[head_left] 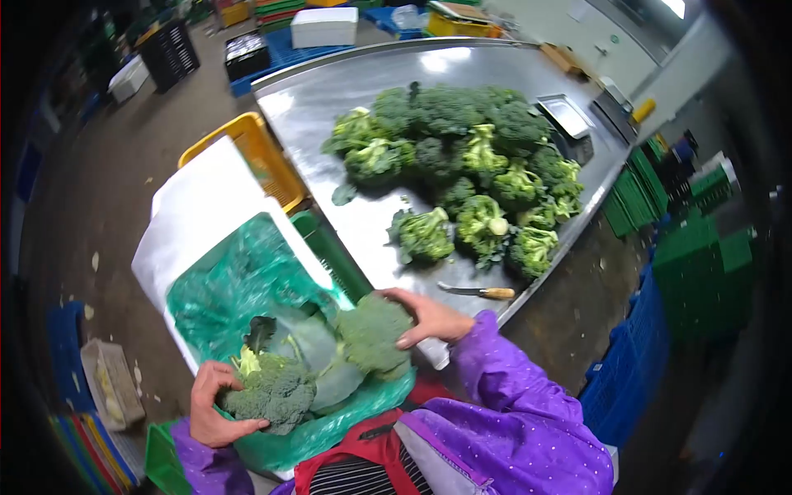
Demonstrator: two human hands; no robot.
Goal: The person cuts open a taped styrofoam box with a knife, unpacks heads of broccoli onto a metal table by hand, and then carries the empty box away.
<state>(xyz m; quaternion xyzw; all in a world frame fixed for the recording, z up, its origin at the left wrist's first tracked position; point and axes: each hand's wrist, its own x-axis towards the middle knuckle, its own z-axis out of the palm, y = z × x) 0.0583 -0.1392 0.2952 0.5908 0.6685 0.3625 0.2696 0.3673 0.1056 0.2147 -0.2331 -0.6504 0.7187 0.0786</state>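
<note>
Broccoli (276,398) fills the grip of left hand (216,406) and right hand (431,319) beside a shiny metal table (307,136) amid crates (701,276).

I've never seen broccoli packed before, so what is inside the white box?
The white box has a green plastic liner, with broccoli and large leaves on it. The liner hides the bottom, and whatever lies under the leaves can't be seen.

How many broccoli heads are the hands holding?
2. One head is in the left hand, over the near left part of the lined box; the second head is in the right hand, at its right side.
</note>
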